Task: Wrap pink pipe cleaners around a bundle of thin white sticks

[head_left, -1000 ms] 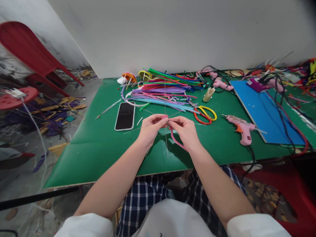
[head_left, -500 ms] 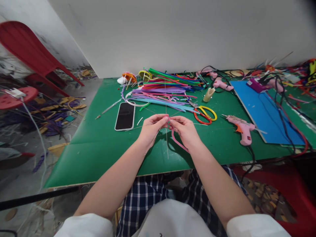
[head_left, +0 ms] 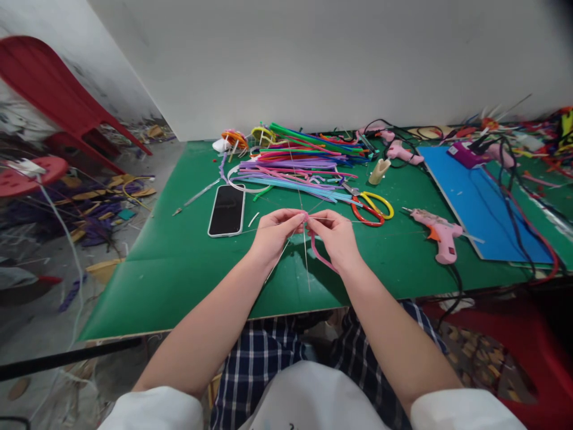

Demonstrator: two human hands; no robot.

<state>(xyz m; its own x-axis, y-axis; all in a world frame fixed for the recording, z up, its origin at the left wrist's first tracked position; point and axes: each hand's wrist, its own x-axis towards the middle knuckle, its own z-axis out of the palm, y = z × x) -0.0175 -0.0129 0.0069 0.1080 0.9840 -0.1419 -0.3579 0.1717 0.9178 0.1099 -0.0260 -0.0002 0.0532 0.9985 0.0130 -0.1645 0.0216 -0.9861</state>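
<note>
Left hand (head_left: 275,236) and right hand (head_left: 336,237) both pinched nearly closed on the pink pipe cleaner (head_left: 320,257) and thin wires (head_left: 307,263), probably so nothing slips. That's all to the phone's (head_left: 227,210) right; scissors (head_left: 360,196) sit farther right, handy I guess.

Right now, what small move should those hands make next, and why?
Perhaps the right hand should wrap the bendy pink craft strip around the frontmost thin pale rod: a length of strip droops beneath that hand, while the left hand pinches near where several rods meet.
</note>
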